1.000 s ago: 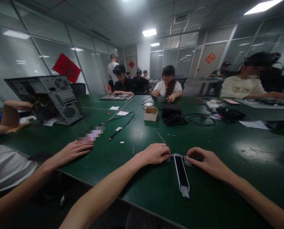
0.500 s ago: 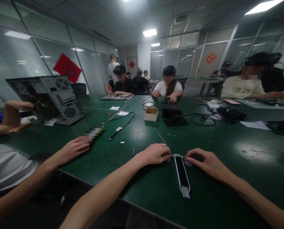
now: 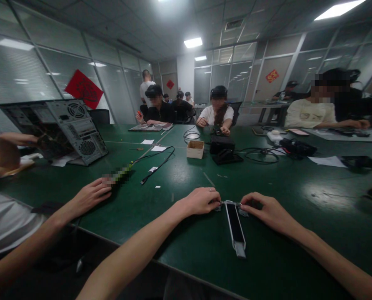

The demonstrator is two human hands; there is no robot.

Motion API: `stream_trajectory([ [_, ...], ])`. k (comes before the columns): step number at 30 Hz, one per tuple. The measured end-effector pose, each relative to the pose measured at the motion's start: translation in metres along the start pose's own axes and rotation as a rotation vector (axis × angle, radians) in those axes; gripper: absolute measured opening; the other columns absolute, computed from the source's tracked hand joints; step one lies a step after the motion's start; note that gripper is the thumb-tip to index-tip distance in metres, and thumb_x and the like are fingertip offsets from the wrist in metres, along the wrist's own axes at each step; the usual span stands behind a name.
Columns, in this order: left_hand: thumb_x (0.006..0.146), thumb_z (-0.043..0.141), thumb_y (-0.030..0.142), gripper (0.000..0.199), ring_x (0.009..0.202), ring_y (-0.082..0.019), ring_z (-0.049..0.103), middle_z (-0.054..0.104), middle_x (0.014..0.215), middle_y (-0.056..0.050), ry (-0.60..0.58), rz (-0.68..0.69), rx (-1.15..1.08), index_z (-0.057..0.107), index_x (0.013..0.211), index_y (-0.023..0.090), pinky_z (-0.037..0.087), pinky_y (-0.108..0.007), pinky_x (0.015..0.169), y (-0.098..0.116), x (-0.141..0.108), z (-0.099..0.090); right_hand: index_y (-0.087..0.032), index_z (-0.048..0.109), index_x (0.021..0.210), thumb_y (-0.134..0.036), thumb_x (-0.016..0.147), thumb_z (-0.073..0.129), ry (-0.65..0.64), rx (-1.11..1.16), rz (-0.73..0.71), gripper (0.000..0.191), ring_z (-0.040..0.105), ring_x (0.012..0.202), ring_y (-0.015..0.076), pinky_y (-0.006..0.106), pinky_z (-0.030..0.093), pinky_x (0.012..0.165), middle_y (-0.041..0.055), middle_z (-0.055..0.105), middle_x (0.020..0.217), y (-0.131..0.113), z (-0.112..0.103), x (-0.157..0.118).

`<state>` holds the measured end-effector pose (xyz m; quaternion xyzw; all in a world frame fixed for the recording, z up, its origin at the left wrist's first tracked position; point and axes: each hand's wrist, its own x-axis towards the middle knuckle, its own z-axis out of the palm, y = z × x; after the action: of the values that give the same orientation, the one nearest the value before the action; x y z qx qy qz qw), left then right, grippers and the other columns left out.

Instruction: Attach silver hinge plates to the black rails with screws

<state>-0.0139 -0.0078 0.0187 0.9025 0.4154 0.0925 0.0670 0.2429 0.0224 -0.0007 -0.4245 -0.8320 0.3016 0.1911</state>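
Note:
A long device with a black face and a white frame [image 3: 235,225] lies on the green table [image 3: 186,246], its narrow grey tab pointing towards me. At its far end, my left hand [image 3: 204,201] pinches a small part on the left side. My right hand [image 3: 260,206] has thumb and forefinger together on the matching small part at the right side. Bits of clear plastic show under the fingertips of both hands. What exactly the fingers grip is too small to make out.
An open computer case [image 3: 79,133] stands at the left, near other people's hands. A small open box [image 3: 195,149], a black device [image 3: 222,145] and cables lie beyond my hands. A person's hand [image 3: 93,193] rests on the table to the left. People sit opposite.
The whole view has shifted slightly, so things appear a little further left. Both hands keep their pinch at the device's far end. The person opposite has moved their hands slightly.

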Motion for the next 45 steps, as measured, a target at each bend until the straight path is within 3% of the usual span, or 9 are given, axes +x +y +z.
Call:
stream_trajectory([
  [6,0.091,0.053,0.022,0.011,0.082,-0.016,0.059,0.061,0.094,-0.003,-0.004,-0.028,-0.009,0.061,0.097,0.017,0.045,-0.025,0.072,0.001,0.002,-0.001,-0.022,0.065,0.095,-0.042,0.08,0.061,0.016,0.066,-0.025,0.026,0.06,0.09,0.0202,0.035,0.048,0.081,0.003,0.065,0.097,0.0,-0.002,-0.001],
  [19,0.091,0.053,0.022,0.011,0.08,-0.015,0.059,0.06,0.094,-0.003,-0.004,-0.022,-0.034,0.061,0.096,0.017,0.045,-0.024,0.069,0.001,0.002,-0.002,-0.02,0.065,0.096,-0.038,0.085,0.056,-0.005,0.021,-0.027,0.022,0.061,0.087,0.0191,0.033,0.048,0.075,0.0032,0.066,0.096,-0.009,-0.008,-0.004],
  [45,0.091,0.052,0.021,0.01,0.08,-0.015,0.059,0.06,0.094,-0.003,0.008,-0.019,-0.04,0.061,0.095,0.017,0.045,-0.024,0.07,-0.001,0.003,0.002,-0.023,0.065,0.098,-0.038,0.087,0.054,-0.002,-0.057,-0.103,0.022,0.055,0.098,0.0224,0.04,0.045,0.086,0.005,0.063,0.104,-0.002,-0.006,-0.001],
])
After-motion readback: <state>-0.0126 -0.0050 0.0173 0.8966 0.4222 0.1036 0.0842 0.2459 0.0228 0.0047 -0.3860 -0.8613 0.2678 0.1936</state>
